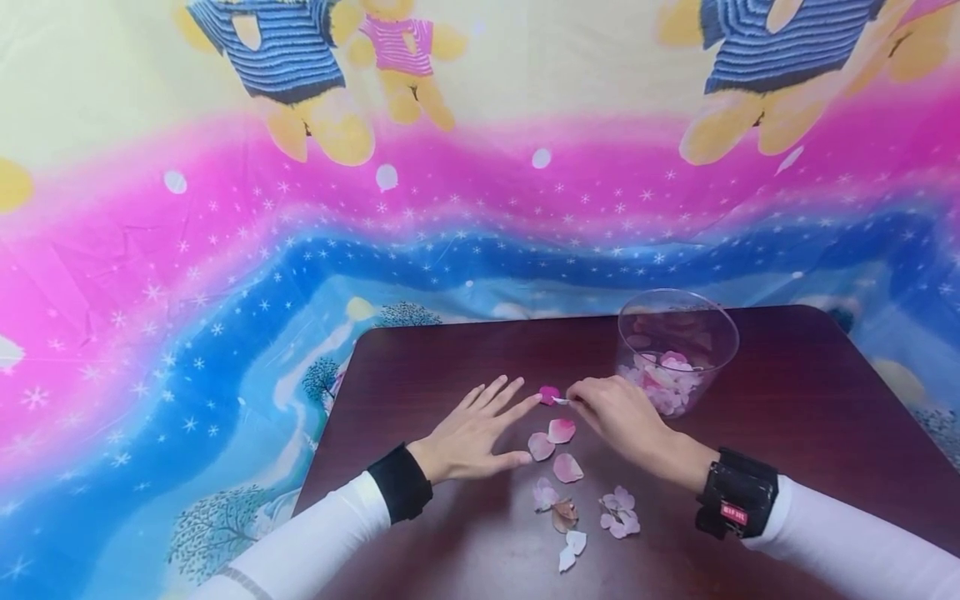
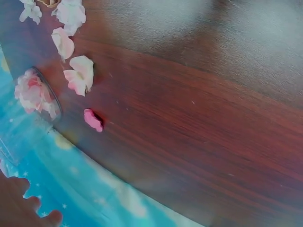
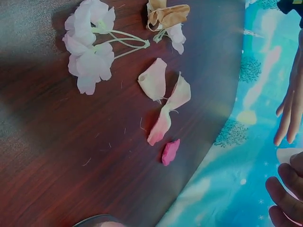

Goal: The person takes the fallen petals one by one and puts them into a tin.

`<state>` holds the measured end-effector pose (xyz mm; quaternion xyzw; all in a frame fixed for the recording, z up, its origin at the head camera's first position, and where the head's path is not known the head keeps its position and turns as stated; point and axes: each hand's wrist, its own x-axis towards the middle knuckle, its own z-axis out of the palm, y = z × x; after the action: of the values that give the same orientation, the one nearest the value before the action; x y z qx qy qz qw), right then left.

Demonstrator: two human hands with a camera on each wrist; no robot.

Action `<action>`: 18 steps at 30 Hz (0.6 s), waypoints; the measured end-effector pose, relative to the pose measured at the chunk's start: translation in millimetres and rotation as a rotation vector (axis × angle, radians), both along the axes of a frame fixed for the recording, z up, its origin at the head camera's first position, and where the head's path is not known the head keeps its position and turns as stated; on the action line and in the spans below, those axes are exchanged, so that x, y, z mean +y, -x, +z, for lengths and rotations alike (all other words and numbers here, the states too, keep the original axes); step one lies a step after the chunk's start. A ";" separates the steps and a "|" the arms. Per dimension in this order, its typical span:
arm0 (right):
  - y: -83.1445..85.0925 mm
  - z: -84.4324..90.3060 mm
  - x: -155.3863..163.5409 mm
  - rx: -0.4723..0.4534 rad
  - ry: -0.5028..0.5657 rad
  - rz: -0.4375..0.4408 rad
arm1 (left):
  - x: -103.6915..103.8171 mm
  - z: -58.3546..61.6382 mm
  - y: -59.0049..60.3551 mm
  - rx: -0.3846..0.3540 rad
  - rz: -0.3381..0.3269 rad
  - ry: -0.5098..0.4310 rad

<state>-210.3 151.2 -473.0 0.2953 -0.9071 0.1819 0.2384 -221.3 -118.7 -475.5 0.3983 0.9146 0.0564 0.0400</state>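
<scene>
Right hand (image 1: 626, 417) pinches a white petal (image 1: 562, 402) over the tabletop (image 1: 420, 367) by the magenta petal (image 1: 548, 395); left hand (image 1: 468, 437) is spread, holding nothing. Probably feather-light and crease-prone, so a gentle edge grip's best.

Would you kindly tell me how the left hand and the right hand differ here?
The left hand is spread, fingers extended; the right hand is curled. The left hand holds nothing; the right hand pinches a whitish piece. The right hand is nearer the clear tub than the left hand. Both have dark wristbands.
</scene>
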 end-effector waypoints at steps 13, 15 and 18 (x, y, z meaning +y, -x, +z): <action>4.2 19.5 34.2 0.052 0.012 -0.079 | 30.1 8.7 -6.2 0.021 -0.087 0.002; 5.1 24.7 44.3 0.072 0.021 -0.098 | 34.5 11.0 -8.7 0.033 -0.108 0.014; 7.1 34.0 59.5 0.108 0.034 -0.134 | 41.2 14.4 -14.5 0.050 -0.142 0.036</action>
<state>-217.4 210.7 -438.9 0.2392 -0.9074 0.1648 0.3039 -206.8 -77.5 -461.1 0.4627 0.8857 0.0268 0.0280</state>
